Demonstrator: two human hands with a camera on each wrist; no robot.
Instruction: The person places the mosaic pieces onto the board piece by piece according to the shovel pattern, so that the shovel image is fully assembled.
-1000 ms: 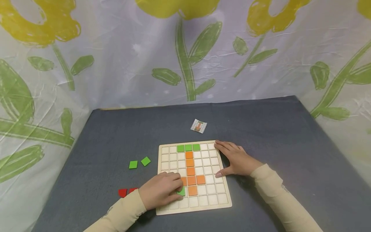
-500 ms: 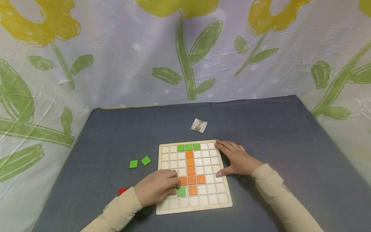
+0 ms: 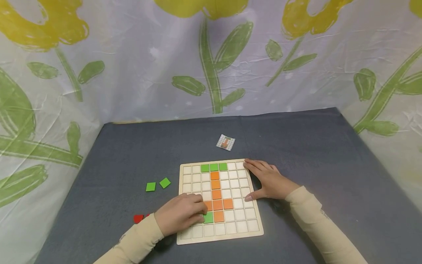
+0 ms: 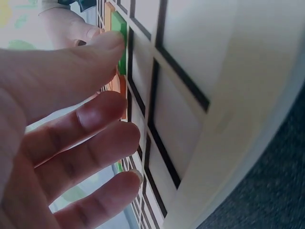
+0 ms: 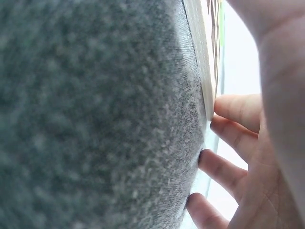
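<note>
A pale wooden grid board [image 3: 242,227] lies on the table with square tiles in its cells. My left hand [image 3: 179,214] is over its lower left part, fingers loosely bent. In the left wrist view the thumb touches a green tile [image 4: 119,24], which stands slightly above the grid; the other fingertips are close to the board. In the head view this green tile [image 3: 208,217] lies left of an orange tile [image 3: 219,216]. My right hand [image 3: 273,183] rests along the board's right edge, thumb over the cells and fingertips at the upper right corner.
Two loose green tiles [image 3: 150,187] lie left of the board. Red pieces [image 3: 138,219] lie nearer, partly behind the left sleeve. A small pattern card [image 3: 225,142] lies beyond the board. A flower-printed cloth [image 3: 141,73] hangs behind the dark table cover [image 3: 296,139].
My left hand drew back left a little, then moved slightly right again. The green tile beside it has shifted slightly right, towards the orange tile. My right hand stays in place.
</note>
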